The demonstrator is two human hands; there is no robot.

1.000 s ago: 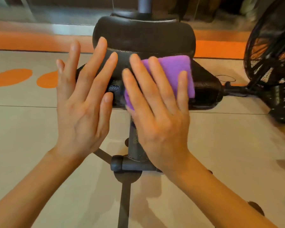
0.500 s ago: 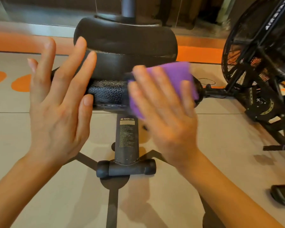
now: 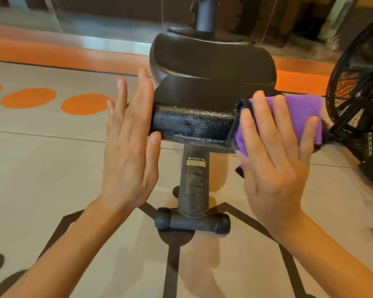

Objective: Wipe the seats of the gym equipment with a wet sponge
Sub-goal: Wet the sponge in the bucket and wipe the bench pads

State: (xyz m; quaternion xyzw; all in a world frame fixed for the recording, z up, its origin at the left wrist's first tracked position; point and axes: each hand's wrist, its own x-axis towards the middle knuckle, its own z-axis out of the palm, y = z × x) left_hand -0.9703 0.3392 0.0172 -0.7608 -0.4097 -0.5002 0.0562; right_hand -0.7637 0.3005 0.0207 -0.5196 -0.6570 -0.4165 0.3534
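— Where's the sponge right now?

— The purple sponge (image 3: 299, 117) is flat under my right hand (image 3: 274, 155), fingers straight and a little spread, pressing it against the right end of the black seat pad (image 3: 192, 123). My left hand (image 3: 130, 145) lies flat against the pad's left end, fingers straight and close together, thumb touching the front edge. Neither hand is curled round anything.

— What could go wrong?

— I only press the sponge, I don't grip it. If I push past the pad's corner, I reckon it could slide out from under my palm and drop to the floor (image 3: 41, 168). The fan bike (image 3: 360, 108) stands just beside my right hand, so a wide stroke might knock my knuckles on its cage. And the pad is textured, so a light pass may skip the grooves.

— Anything you can't see?

— The pad's right end is hidden behind sponge and hand. The upper cushion (image 3: 211, 59) covers the seat's far part. The small print under "WARNING" on the post (image 3: 194, 179) is unreadable, and whether the sponge is wet I cannot tell.
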